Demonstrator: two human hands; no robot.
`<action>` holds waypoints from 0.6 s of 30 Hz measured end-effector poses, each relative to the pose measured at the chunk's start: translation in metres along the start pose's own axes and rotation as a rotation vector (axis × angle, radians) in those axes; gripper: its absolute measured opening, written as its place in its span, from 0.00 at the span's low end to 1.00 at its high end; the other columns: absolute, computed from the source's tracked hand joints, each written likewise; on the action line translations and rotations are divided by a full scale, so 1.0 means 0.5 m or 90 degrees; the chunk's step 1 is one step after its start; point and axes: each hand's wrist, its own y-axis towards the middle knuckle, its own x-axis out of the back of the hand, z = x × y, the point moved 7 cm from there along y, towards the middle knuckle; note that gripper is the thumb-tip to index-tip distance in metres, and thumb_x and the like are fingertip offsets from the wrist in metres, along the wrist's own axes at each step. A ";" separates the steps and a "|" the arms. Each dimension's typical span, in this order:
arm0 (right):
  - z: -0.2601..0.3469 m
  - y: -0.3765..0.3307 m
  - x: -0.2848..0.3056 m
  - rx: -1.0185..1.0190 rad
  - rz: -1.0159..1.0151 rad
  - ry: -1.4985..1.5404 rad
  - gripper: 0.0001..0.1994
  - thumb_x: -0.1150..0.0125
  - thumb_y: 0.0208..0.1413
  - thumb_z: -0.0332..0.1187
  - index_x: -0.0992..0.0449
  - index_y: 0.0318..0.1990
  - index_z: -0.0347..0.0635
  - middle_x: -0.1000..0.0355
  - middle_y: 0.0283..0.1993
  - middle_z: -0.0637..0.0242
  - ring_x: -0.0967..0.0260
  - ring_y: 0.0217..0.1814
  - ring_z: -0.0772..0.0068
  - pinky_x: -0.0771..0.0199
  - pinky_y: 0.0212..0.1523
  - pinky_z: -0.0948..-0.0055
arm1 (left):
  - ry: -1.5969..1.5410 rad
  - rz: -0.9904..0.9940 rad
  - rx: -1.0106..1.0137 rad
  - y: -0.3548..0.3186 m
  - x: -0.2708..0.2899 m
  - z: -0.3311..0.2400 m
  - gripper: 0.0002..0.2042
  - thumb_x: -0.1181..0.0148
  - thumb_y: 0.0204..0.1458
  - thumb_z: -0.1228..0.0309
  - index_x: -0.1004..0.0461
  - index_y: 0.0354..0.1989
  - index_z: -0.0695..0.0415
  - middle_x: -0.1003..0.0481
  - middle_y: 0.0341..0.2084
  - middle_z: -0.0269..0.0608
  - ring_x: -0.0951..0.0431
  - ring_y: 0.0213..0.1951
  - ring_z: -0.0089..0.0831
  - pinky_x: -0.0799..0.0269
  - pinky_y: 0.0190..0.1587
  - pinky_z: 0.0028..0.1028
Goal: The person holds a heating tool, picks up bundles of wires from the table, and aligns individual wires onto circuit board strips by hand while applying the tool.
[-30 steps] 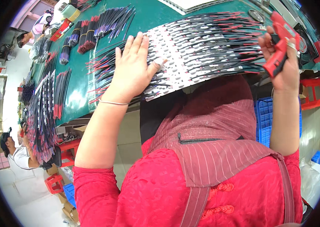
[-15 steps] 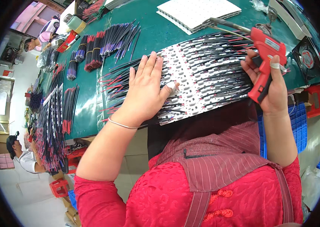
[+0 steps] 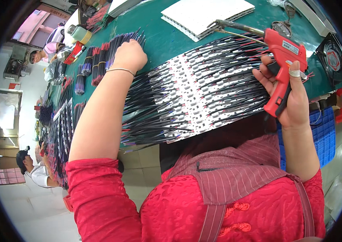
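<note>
My right hand [image 3: 292, 94] grips a red soldering gun [image 3: 280, 68] by its handle, a white wrap on the thumb. The gun's metal tip points left over a white panel of small circuit boards [image 3: 187, 92]. Black wires stick out from both sides of the panel. My left hand [image 3: 130, 56] is closed over the near end of a loose pile of dark wires [image 3: 127, 37] with purple ends. Its fingertips are hidden, so what they hold does not show.
Tied wire bundles [image 3: 96, 64] lie left of the loose pile on the green table [image 3: 155, 20]. White panels [image 3: 207, 16] are stacked at the back. A metal stand [image 3: 282, 28] and a black fan [image 3: 332, 58] stand at right. Two people work at the far left.
My left hand has lifted off the panel's left wires and gone up and left to the loose wires, its fingers now curled. The soldering gun has hardly moved.
</note>
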 end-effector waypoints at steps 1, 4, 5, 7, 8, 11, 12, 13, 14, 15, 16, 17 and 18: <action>0.000 0.000 -0.002 -0.003 0.007 0.003 0.27 0.56 0.70 0.50 0.35 0.63 0.34 0.27 0.55 0.52 0.28 0.55 0.61 0.30 0.64 0.54 | 0.009 0.003 -0.004 0.011 -0.008 0.003 0.18 0.45 0.52 0.71 0.27 0.49 0.68 0.25 0.48 0.64 0.23 0.51 0.54 0.29 0.56 0.42; 0.002 0.000 0.002 -0.006 0.014 0.001 0.27 0.56 0.70 0.50 0.34 0.62 0.34 0.27 0.55 0.52 0.28 0.55 0.61 0.30 0.64 0.54 | 0.011 -0.016 0.003 0.027 -0.014 -0.006 0.15 0.44 0.51 0.71 0.24 0.45 0.66 0.21 0.41 0.61 0.20 0.47 0.54 0.26 0.54 0.41; 0.002 -0.001 0.002 -0.005 0.018 -0.004 0.27 0.56 0.70 0.50 0.34 0.62 0.34 0.27 0.55 0.52 0.28 0.55 0.61 0.30 0.63 0.55 | 0.000 0.004 0.014 0.033 -0.017 -0.009 0.14 0.43 0.51 0.71 0.23 0.44 0.65 0.21 0.42 0.61 0.20 0.48 0.53 0.26 0.54 0.41; 0.004 -0.001 0.001 -0.006 0.015 -0.006 0.27 0.55 0.70 0.50 0.34 0.62 0.34 0.27 0.55 0.52 0.28 0.55 0.61 0.30 0.63 0.55 | -0.010 0.022 0.023 0.041 -0.009 -0.014 0.14 0.43 0.50 0.72 0.22 0.44 0.65 0.21 0.43 0.62 0.20 0.50 0.52 0.25 0.53 0.40; 0.004 -0.002 0.000 -0.008 0.014 -0.007 0.27 0.55 0.70 0.50 0.34 0.62 0.34 0.27 0.55 0.52 0.28 0.55 0.61 0.29 0.63 0.55 | -0.009 0.044 0.056 0.043 -0.007 -0.009 0.14 0.42 0.50 0.72 0.21 0.44 0.64 0.21 0.44 0.60 0.20 0.50 0.51 0.25 0.54 0.40; 0.002 0.000 0.000 -0.012 0.010 -0.011 0.27 0.55 0.70 0.50 0.34 0.62 0.34 0.27 0.55 0.52 0.27 0.55 0.61 0.29 0.63 0.56 | -0.001 0.106 0.088 0.050 0.002 -0.009 0.16 0.43 0.50 0.72 0.20 0.46 0.63 0.22 0.48 0.59 0.21 0.52 0.51 0.26 0.55 0.40; 0.002 0.000 0.001 -0.012 0.008 -0.011 0.27 0.55 0.70 0.50 0.34 0.62 0.34 0.27 0.55 0.52 0.27 0.55 0.61 0.29 0.63 0.56 | 0.005 0.147 0.088 0.050 -0.001 -0.009 0.17 0.44 0.50 0.71 0.21 0.47 0.63 0.23 0.50 0.58 0.22 0.53 0.51 0.27 0.56 0.41; 0.003 -0.001 0.001 -0.010 0.009 -0.011 0.27 0.55 0.70 0.50 0.33 0.62 0.34 0.26 0.55 0.52 0.27 0.55 0.61 0.29 0.63 0.56 | 0.000 0.147 0.092 0.050 0.003 -0.009 0.17 0.44 0.49 0.71 0.21 0.48 0.64 0.23 0.51 0.57 0.22 0.53 0.50 0.27 0.56 0.41; 0.003 -0.001 0.001 -0.009 0.010 -0.010 0.27 0.55 0.70 0.50 0.33 0.61 0.34 0.26 0.54 0.53 0.27 0.54 0.61 0.29 0.63 0.56 | 0.000 0.148 0.090 0.052 -0.003 -0.008 0.17 0.44 0.49 0.71 0.21 0.48 0.64 0.23 0.51 0.57 0.22 0.53 0.50 0.27 0.56 0.41; 0.004 -0.001 0.000 -0.009 0.010 -0.010 0.27 0.55 0.70 0.50 0.33 0.61 0.34 0.26 0.54 0.53 0.27 0.54 0.61 0.29 0.63 0.56 | -0.011 0.123 0.111 0.054 -0.004 0.001 0.17 0.44 0.49 0.71 0.21 0.47 0.64 0.23 0.50 0.57 0.22 0.53 0.50 0.27 0.56 0.41; 0.004 0.000 -0.001 -0.009 0.013 -0.008 0.27 0.55 0.70 0.50 0.33 0.61 0.34 0.26 0.54 0.53 0.27 0.54 0.61 0.29 0.62 0.56 | -0.021 0.098 0.132 0.056 -0.004 0.011 0.17 0.44 0.49 0.71 0.21 0.47 0.64 0.23 0.50 0.57 0.22 0.53 0.50 0.27 0.55 0.41; 0.004 0.000 -0.002 -0.010 0.016 -0.005 0.27 0.55 0.70 0.51 0.32 0.61 0.34 0.26 0.54 0.53 0.27 0.54 0.61 0.29 0.62 0.56 | -0.021 0.098 0.132 0.061 -0.008 0.017 0.17 0.44 0.49 0.71 0.21 0.47 0.64 0.23 0.50 0.57 0.22 0.53 0.50 0.27 0.55 0.41; 0.004 0.000 -0.001 -0.010 0.014 -0.007 0.27 0.55 0.70 0.51 0.32 0.61 0.34 0.26 0.54 0.53 0.27 0.54 0.61 0.29 0.62 0.56 | -0.007 0.098 0.143 0.063 -0.010 0.021 0.16 0.43 0.49 0.71 0.20 0.47 0.61 0.22 0.50 0.55 0.22 0.53 0.49 0.26 0.55 0.40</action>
